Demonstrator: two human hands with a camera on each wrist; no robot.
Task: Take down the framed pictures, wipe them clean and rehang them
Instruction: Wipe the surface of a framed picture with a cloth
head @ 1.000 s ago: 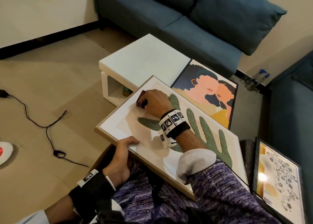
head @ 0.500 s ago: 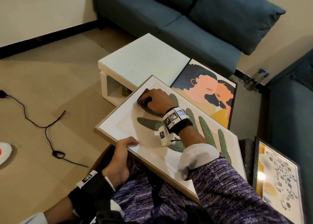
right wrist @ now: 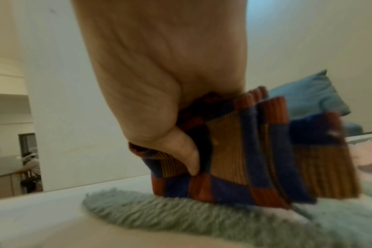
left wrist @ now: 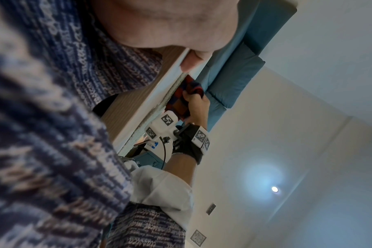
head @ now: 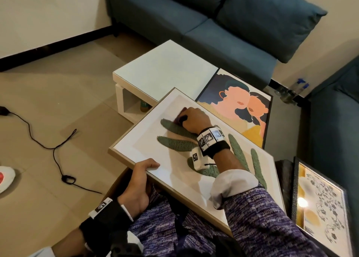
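A large wood-framed picture of green leaves [head: 147,140] lies tilted across my lap. My left hand [head: 144,169] grips its near edge, thumb on the glass; the thumb [left wrist: 193,60] shows in the left wrist view. My right hand [head: 194,119] holds a folded checked cloth [right wrist: 255,151] in red, blue and orange and presses it on the glass near the upper leaf [right wrist: 181,214]. The cloth [head: 181,117] peeks out from under the fingers in the head view and also shows in the left wrist view [left wrist: 187,94].
A framed picture of two faces [head: 239,105] lies on the white low table [head: 165,70]. A floral framed picture [head: 320,202] leans at my right. Blue sofas [head: 213,19] stand behind and right. A black cable [head: 56,149] trails on the floor at left.
My right hand has slid the cloth across the glass toward the frame's far edge and a little right. The left hand keeps its grip on the near edge.
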